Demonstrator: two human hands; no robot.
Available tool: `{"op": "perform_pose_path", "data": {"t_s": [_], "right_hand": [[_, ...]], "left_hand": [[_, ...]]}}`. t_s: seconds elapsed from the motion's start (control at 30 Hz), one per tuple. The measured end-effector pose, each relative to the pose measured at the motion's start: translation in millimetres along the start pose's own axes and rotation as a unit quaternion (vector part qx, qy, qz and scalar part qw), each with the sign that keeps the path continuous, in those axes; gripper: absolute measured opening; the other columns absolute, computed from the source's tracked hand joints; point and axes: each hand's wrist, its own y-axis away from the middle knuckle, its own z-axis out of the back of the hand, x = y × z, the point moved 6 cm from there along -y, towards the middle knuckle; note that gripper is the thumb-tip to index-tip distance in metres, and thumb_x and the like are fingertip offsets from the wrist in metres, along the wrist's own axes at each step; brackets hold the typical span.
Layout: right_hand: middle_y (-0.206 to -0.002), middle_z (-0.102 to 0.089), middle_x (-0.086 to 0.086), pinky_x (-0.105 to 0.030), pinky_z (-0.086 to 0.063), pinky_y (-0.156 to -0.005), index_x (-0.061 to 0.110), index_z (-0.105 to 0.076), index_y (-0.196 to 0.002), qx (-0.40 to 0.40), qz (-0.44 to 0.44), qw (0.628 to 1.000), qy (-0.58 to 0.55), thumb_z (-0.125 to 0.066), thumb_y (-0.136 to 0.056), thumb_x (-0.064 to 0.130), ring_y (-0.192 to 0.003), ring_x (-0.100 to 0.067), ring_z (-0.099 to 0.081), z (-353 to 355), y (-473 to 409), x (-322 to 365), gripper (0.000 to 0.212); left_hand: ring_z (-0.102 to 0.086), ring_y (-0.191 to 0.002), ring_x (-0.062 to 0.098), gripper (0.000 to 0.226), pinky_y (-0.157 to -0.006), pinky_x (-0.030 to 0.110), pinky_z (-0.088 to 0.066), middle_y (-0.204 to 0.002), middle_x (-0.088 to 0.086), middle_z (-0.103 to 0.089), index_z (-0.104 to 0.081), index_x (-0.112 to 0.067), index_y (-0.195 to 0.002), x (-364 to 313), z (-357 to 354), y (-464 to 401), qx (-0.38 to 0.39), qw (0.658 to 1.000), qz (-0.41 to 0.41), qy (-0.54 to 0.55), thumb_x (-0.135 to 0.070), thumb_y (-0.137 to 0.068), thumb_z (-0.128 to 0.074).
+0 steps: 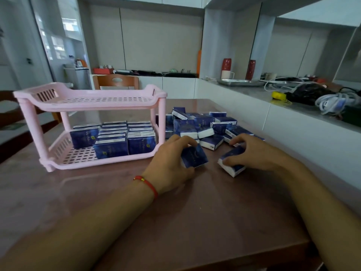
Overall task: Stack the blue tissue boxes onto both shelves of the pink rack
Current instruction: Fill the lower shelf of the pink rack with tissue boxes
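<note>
The pink two-shelf rack (pixel 91 105) stands on the left of the brown table (pixel 175 212). Its lower shelf holds several upright blue tissue boxes (pixel 113 137) in rows; its upper shelf shows nothing on it. A loose pile of blue tissue boxes (pixel 203 124) lies right of the rack. My left hand (pixel 172 161), a red string at the wrist, grips one blue box (pixel 195 157) just in front of the pile. My right hand (pixel 252 151) grips another blue box (pixel 231 163), tilted on the table.
A white counter ledge (pixel 293 114) runs along the table's right side, carrying cables, a black bag, a yellow object and a metal tray (pixel 240 82). A wooden chair (pixel 116 81) stands behind the rack. The table's front edge lies near the bottom of the view.
</note>
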Motion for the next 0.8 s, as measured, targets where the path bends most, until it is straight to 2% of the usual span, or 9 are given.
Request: {"op": "perform_pose_path", "data": {"t_s": [0.07,0.13,0.3,0.43,0.5,0.6,0.67,0.73,0.8], "right_hand": [[-0.122,-0.058,0.010,-0.024,-0.045,-0.084,0.040,-0.062,-0.119,0.023,0.049,0.992,-0.115,-0.086,-0.059,0.054,-0.104,-0.005,-0.059,-1,3,7,0.066],[-0.119,-0.066,0.010,-0.028,-0.050,-0.092,0.042,-0.068,-0.113,0.036,0.109,0.973,-0.199,-0.084,-0.054,0.063,-0.104,-0.004,-0.064,-7,8,22,0.065],[-0.117,-0.063,0.019,-0.034,-0.053,-0.093,0.045,-0.063,-0.114,-0.018,0.168,0.977,-0.129,-0.075,-0.052,0.080,-0.107,-0.004,-0.060,-38,3,45,0.072],[-0.105,-0.066,0.016,-0.025,-0.055,-0.075,0.039,-0.055,-0.108,-0.036,0.185,0.973,-0.133,-0.077,-0.055,0.071,-0.091,0.000,-0.064,-44,5,48,0.066],[-0.103,-0.064,0.017,-0.022,-0.053,-0.072,0.038,-0.052,-0.106,-0.042,0.190,0.971,-0.135,-0.075,-0.055,0.070,-0.088,0.000,-0.063,-47,6,50,0.064],[-0.104,-0.063,0.016,-0.014,-0.050,-0.068,0.035,-0.051,-0.112,-0.030,0.219,0.962,-0.159,-0.068,-0.070,0.065,-0.088,0.001,-0.062,-51,12,58,0.054],[-0.104,-0.065,0.014,-0.017,-0.053,-0.068,0.038,-0.051,-0.115,-0.003,0.229,0.957,-0.179,-0.055,-0.082,0.063,-0.088,-0.001,-0.064,-55,20,65,0.041],[-0.106,-0.064,0.016,-0.024,-0.056,-0.072,0.043,-0.051,-0.120,0.014,0.241,0.957,-0.164,-0.048,-0.090,0.059,-0.090,0.000,-0.065,-56,27,72,0.034],[-0.111,-0.058,0.024,-0.018,-0.052,-0.071,0.050,-0.047,-0.125,0.012,0.274,0.958,-0.081,-0.049,-0.091,0.060,-0.089,0.009,-0.062,-56,35,84,0.035]], "left_hand": [[-0.057,-0.107,0.009,0.061,-0.082,0.005,-0.043,-0.117,-0.006,-0.056,-0.062,-0.025,-0.126,4,0,-1,-0.006,1.000,0.003,0.028,-0.018,-0.071,-0.087],[-0.057,-0.106,0.005,0.064,-0.092,0.014,-0.047,-0.119,-0.008,-0.058,-0.063,-0.025,-0.129,4,0,-2,-0.011,0.998,0.002,0.064,-0.018,-0.070,-0.088],[-0.058,-0.095,-0.007,0.066,-0.082,0.010,-0.049,-0.119,-0.012,-0.059,-0.062,-0.030,-0.133,-7,0,-3,0.017,0.993,-0.035,0.114,-0.017,-0.073,-0.086],[-0.058,-0.112,0.002,0.076,-0.095,0.029,-0.055,-0.130,-0.012,-0.056,-0.054,-0.033,-0.139,3,-5,-2,0.071,0.986,-0.008,0.151,-0.018,-0.070,-0.082],[-0.062,-0.112,0.008,0.079,-0.096,0.033,-0.056,-0.131,-0.010,-0.056,-0.050,-0.035,-0.140,5,-5,-1,0.076,0.980,0.016,0.181,-0.025,-0.071,-0.086],[-0.069,-0.098,0.021,0.078,-0.088,0.035,-0.060,-0.121,0.005,-0.064,-0.052,-0.036,-0.139,10,1,-1,0.076,0.976,0.045,0.198,-0.029,-0.071,-0.091],[-0.067,-0.094,0.024,0.076,-0.086,0.037,-0.060,-0.113,0.011,-0.066,-0.053,-0.039,-0.137,18,11,1,0.071,0.981,0.055,0.169,-0.027,-0.072,-0.091],[-0.066,-0.103,0.018,0.075,-0.091,0.037,-0.058,-0.119,0.003,-0.066,-0.053,-0.044,-0.135,26,25,9,0.072,0.988,0.058,0.127,-0.028,-0.072,-0.090],[-0.066,-0.111,0.016,0.074,-0.092,0.032,-0.058,-0.125,0.002,-0.066,-0.053,-0.041,-0.136,30,35,20,0.084,0.983,0.062,0.149,-0.017,-0.074,-0.088]]}}
